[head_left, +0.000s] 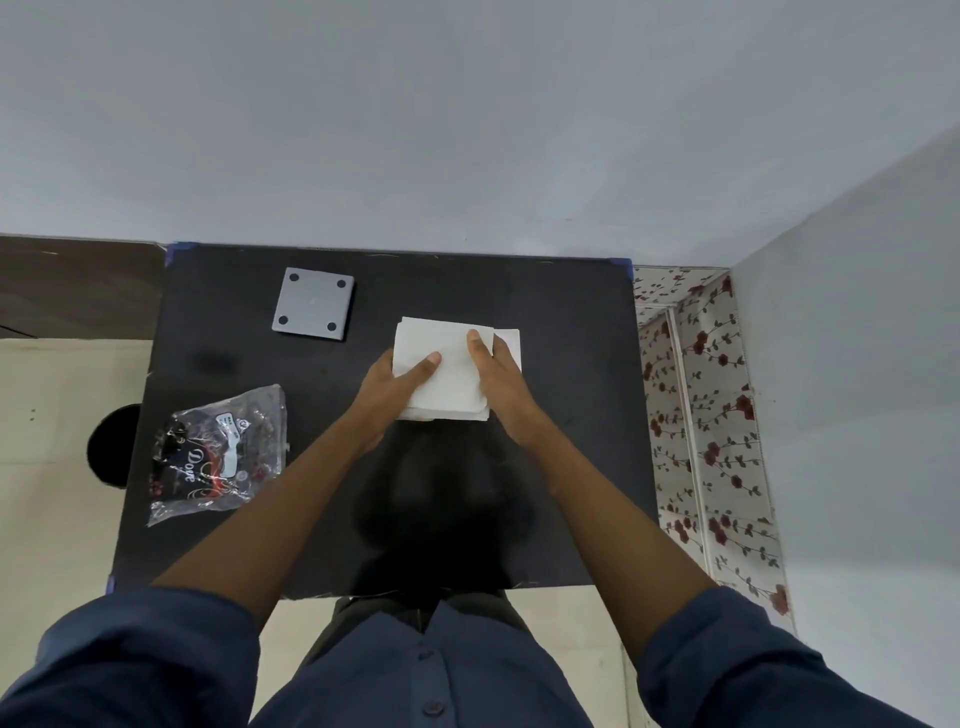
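Desk: What do you have on the head camera?

Operator: I see both hands on a stack of white paper napkins (452, 376). It lies on the black table (561, 457), a little right of the middle and toward the far edge.

Desk: How is the left hand set?

Operator: The left hand (392, 387) grips the stack at its left edge. The thumb lies flat on the top sheet, pointing right. The fingers go under or behind the edge, and I cannot see them from here.

Desk: And the right?

Operator: The right hand (501, 382) pinches the stack's right side, with the thumb on top near the far corner and the other fingers curled round the edge. Past those fingers a white sheet (513, 340) sticks out to the right, out of line with the rest.

Desk: Is the stack off the table?

Operator: I cannot tell. Its near edge shows several layers and looks to sit on the surface.

Desk: What else is around it?

Operator: A grey square plate (313, 304) with a dark dot at each corner lies flat to the far left of the stack, apart from it. A crumpled clear plastic packet (218, 457) with dark print lies near the table's left edge, well apart from both hands. A floral cloth (711, 415) hangs just beside the table on the right.
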